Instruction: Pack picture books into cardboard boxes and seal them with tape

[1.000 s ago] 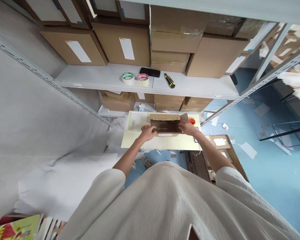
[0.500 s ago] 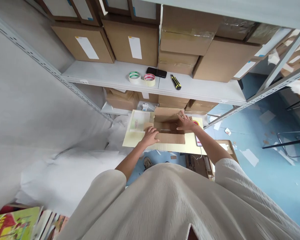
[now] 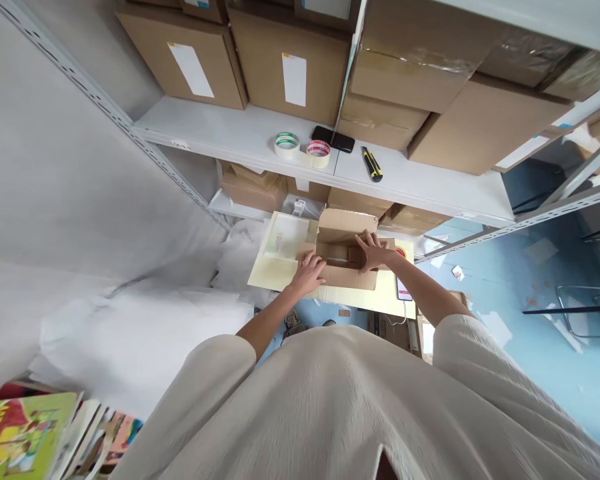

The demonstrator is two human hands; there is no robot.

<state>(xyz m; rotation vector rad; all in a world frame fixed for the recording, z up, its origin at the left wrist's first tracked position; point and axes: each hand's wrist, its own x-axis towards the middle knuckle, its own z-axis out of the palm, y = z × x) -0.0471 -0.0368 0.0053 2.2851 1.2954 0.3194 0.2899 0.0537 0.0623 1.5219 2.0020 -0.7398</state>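
Observation:
An open cardboard box with its flaps folded out stands on a pale yellow board in front of me. My left hand is at the box's left end, its fingers curled over the edge there. At the right end, my right hand reaches over the side with fingers spread and the fingertips against the inside of the box. The inner bottom of the box is partly visible. A phone with a lit screen lies right of the box, below my right forearm, with a white cable running from it.
The shelf above holds a green-cored tape roll, a red-cored tape roll, a black phone and a yellow-black utility knife. Large cartons stand behind them. White wrapping material is at left; paper scraps litter the blue floor.
The view has shifted, so the shelf and box appear farther right. My right hand has moved slightly toward me along the box's right end. My left hand stays at the left end.

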